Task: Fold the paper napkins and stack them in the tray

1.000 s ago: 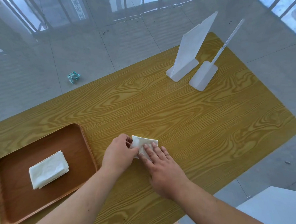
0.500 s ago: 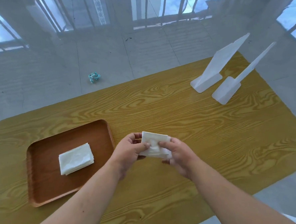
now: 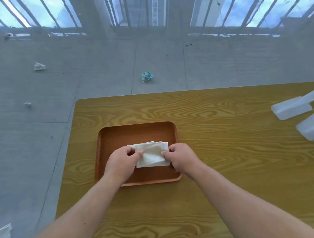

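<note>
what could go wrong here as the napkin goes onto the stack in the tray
1. The top napkin sits offset from the stack beneath, whose edges peek out at the far side, so the pile may end up uneven.
2. Both hands, left hand and right hand, pinch the napkin's ends; letting go unevenly could let the fold spring open or drag it askew in the tray.

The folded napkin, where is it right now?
Over the brown tray, on the napkin stack, the folded napkin is held between left hand and right hand.
</note>
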The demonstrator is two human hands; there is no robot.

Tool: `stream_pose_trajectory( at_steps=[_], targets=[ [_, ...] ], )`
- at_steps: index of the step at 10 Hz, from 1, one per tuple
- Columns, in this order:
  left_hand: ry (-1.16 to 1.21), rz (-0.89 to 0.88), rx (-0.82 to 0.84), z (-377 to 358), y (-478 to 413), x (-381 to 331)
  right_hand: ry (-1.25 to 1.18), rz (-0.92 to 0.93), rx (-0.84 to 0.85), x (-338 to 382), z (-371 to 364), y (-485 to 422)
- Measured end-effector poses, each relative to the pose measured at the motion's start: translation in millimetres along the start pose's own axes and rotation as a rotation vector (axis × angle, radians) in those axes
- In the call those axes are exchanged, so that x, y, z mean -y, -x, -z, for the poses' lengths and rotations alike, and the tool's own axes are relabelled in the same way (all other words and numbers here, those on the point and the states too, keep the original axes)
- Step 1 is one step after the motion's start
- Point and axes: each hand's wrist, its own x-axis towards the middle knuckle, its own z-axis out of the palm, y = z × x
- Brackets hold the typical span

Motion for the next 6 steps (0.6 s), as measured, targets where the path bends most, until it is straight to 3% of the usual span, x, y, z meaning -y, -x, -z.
stream_pose_trajectory(
  at_steps=[2,4,6],
  targets=[
    [-0.272,-0.024,-0.082,18,-13,21,0.353,0.117,-0.046,15,-26,-11],
    [-0.414,-0.12,-0.195,15,-10,22,0.693,0.275,-0.242,16,-36,-7],
    [-0.635,-0.253,-0.243,18,-7,16,0.799,0.466,-0.385,17,-35,2]
  ],
)
